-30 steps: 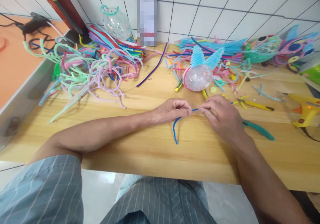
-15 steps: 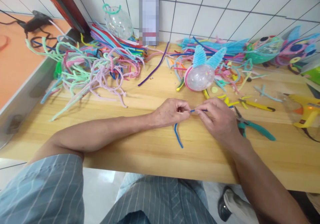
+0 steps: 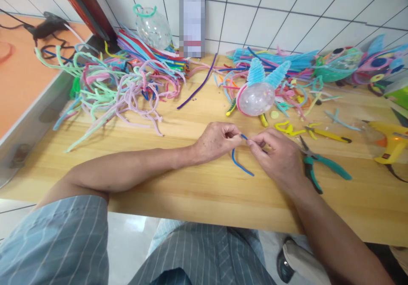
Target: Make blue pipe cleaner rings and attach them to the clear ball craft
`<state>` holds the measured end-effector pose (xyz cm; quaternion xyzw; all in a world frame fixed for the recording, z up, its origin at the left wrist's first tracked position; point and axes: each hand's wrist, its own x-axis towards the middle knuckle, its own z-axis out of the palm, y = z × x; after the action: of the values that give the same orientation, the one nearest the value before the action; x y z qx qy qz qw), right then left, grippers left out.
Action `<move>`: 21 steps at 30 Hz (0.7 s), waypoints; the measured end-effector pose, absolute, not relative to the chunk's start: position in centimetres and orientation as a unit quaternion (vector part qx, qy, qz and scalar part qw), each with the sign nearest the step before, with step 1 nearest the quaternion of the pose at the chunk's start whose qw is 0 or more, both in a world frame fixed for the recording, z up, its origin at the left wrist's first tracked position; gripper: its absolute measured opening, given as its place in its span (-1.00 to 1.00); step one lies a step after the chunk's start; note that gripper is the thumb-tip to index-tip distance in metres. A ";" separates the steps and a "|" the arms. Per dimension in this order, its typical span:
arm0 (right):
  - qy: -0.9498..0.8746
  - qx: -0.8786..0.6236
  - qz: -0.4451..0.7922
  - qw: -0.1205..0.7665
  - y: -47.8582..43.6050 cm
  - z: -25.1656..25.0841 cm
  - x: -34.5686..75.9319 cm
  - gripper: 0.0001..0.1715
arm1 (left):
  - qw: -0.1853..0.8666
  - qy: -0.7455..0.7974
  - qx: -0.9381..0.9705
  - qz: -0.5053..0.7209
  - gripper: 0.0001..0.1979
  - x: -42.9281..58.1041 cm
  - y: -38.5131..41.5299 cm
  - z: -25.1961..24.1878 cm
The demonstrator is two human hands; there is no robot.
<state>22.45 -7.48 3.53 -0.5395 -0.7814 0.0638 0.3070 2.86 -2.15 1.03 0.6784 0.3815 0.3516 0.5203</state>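
Observation:
Pinched between the fingertips of my left hand (image 3: 218, 142) is a blue pipe cleaner (image 3: 237, 162), whose long free end hangs curved below the hand. My right hand (image 3: 274, 153) is closed on the short upper end of the same pipe cleaner, close to the left fingertips. Just beyond the hands stands a clear plastic ball (image 3: 257, 99) with a pink rim and two light-blue fuzzy ears (image 3: 256, 71). Beside my right wrist lie teal-handled pliers (image 3: 331, 166), their jaws pointing away from me.
Tangled pale green and lilac pipe cleaners (image 3: 127, 98) cover the left. Bundles of pipe cleaners (image 3: 274, 60) line the tiled wall, with a phone (image 3: 192, 23) propped there. At right are a yellow cutter (image 3: 331, 135) and a yellow glue gun (image 3: 393, 138).
The blue pipe cleaner's hanging end has swung to the right, and its short end between the fingers now bends. My right hand has shifted slightly, uncovering more of the pliers.

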 end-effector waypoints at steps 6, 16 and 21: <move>-0.707 -0.594 0.203 0.325 -7.4 3.3 21.9 -0.85 | 0.566 0.394 0.613 0.384 -0.85 3.1 -1.8 0.9; -0.549 -0.574 0.526 0.303 -6.9 2.7 21.5 -0.55 | 0.659 0.391 0.506 0.397 -0.90 3.2 -1.2 1.5; -0.583 -0.547 0.551 0.241 -6.8 2.7 21.8 -0.52 | 0.672 0.393 0.495 0.386 -0.87 3.2 -1.1 1.8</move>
<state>21.79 -6.83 2.68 -0.5469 -0.5825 0.5510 0.2406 3.19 -1.14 1.75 0.4952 0.3934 0.3861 0.6715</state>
